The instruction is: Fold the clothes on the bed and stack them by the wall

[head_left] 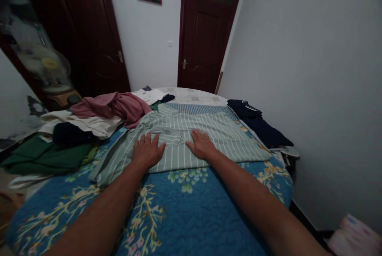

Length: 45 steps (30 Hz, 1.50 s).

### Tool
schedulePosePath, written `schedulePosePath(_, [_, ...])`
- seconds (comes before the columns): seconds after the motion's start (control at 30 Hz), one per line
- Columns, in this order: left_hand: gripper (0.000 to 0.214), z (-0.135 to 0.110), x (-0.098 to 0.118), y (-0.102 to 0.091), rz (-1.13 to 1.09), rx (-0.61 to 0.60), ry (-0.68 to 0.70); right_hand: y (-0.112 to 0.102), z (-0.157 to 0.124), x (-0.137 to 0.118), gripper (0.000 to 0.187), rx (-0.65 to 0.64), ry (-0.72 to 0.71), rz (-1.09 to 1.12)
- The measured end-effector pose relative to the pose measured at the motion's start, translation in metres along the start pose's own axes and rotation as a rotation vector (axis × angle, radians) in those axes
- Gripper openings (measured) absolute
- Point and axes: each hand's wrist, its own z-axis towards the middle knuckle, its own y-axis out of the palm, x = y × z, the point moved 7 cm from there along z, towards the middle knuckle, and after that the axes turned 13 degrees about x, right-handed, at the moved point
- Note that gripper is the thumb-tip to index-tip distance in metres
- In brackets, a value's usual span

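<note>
In the head view, a green striped shirt (235, 140) lies spread on a blue floral cover (191, 212). The left hand (147, 152) rests palm-down on it, fingers spread — pinching nothing. The right hand (202, 144) lies likewise, flat and loosely splayed, just across the chest pocket (171, 137). Rumpled clothes (119, 109) sit left; folded dark garments (265, 130) lie right — near the wall.

We find open room above the blue floral cover (191, 212) between the outstretched forearms (244, 184), while heaped clothes (110, 109) crowd the left, and a navy stack (267, 128) and white wall (304, 69) hem in the right.
</note>
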Motion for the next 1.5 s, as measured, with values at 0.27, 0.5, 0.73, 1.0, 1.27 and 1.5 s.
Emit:
schedulePosePath(0.27, [0.075,0.002,-0.001,0.001,0.053,-0.007,0.031,-0.025,0.013,0.117,0.066,0.049,0.225,-0.14])
schedulePosePath(0.5, [0.074,0.003,-0.004,0.007,0.085,-0.013,0.046,-0.031,0.037,0.187,0.06,0.089,0.331,-0.188])
schedulePosePath(0.73, [0.075,0.004,-0.007,0.013,0.127,-0.001,0.058,-0.043,0.063,0.242,0.048,0.257,0.451,-0.21])
schedulePosePath(1.0, [0.073,0.002,-0.008,0.012,0.076,0.046,0.088,-0.05,0.089,0.289,0.057,0.374,0.605,-0.24])
schedulePosePath(1.27, [0.071,0.001,-0.007,0.009,0.131,0.056,0.101,-0.039,0.133,0.309,0.057,0.498,0.618,0.075])
schedulePosePath(1.5, [0.07,0.001,-0.007,0.008,0.119,0.082,0.097,-0.038,0.146,0.342,0.025,0.677,0.73,0.531])
